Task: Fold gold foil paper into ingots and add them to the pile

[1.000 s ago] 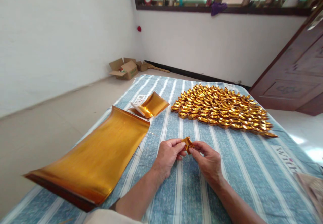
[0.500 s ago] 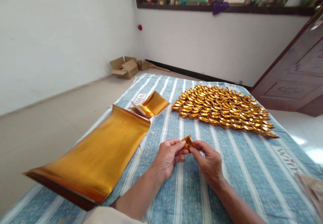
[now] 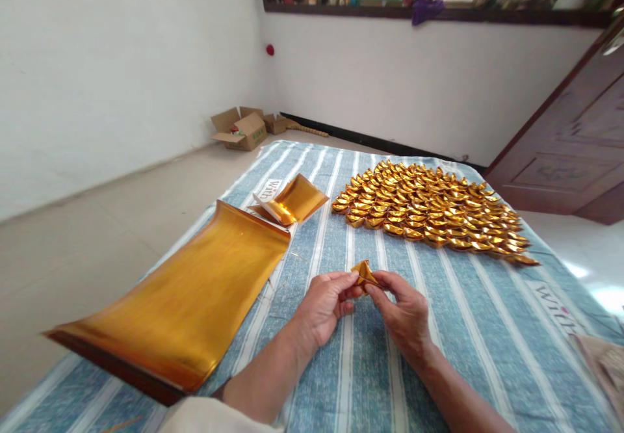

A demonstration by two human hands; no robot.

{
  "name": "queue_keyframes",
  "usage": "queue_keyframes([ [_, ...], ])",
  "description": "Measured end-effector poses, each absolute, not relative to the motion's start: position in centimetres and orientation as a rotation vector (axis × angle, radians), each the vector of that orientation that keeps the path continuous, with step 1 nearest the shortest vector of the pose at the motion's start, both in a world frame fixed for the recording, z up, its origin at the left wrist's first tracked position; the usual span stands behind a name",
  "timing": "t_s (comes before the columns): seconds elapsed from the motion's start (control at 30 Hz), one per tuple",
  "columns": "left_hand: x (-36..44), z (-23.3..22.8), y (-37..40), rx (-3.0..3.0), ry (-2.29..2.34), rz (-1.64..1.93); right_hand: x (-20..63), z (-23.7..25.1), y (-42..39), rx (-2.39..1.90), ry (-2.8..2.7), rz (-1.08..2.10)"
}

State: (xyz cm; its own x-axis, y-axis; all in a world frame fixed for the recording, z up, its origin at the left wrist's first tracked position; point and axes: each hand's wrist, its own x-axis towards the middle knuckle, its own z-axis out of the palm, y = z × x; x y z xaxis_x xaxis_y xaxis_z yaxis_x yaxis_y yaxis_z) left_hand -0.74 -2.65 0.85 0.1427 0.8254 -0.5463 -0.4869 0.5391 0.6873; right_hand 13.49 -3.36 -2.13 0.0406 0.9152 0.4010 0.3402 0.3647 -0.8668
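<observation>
Left hand: the left hand (image 3: 324,304) pinches the near-left edge of a small folded gold paper piece (image 3: 364,272) between thumb and fingertips; the palm faces inward and the forearm runs back toward the lower edge of the view

Right hand: the right hand (image 3: 406,316) grips the same piece from the other side, thumb and forefinger closed on it; both hands meet at the piece, fingertips almost touching

Folded piece: it sits raised just above the striped cloth (image 3: 468,329), held between the two hands and pointed upward like a small peak; it lies near the middle of the cloth, closer to the person than the heap

Gold sheets: a thick stack of gold foil sheets (image 3: 185,303) lies to the left of the hands, its far end curling up; its near corner hangs over the cloth's edge

Small packet: an opened smaller bundle of gold paper (image 3: 291,203) rests just beyond the stack, touching its far end

Finished pile: a wide heap of folded gold ingots (image 3: 429,212) is spread over the far half of the cloth — well apart from the hands, laid in overlapping rows

Surroundings: a cardboard box (image 3: 241,129) stands open on the floor by the far wall; a dark wooden door (image 3: 565,147) stands at the right
</observation>
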Motion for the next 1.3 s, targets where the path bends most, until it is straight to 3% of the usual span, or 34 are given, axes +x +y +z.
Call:
queue_keyframes([
  [1.3, -0.6, 1.3, -2.6, 0.289, 1.03, 1.029, 13.9, -2.1, -3.5, -1.077, -1.656, 0.605],
])
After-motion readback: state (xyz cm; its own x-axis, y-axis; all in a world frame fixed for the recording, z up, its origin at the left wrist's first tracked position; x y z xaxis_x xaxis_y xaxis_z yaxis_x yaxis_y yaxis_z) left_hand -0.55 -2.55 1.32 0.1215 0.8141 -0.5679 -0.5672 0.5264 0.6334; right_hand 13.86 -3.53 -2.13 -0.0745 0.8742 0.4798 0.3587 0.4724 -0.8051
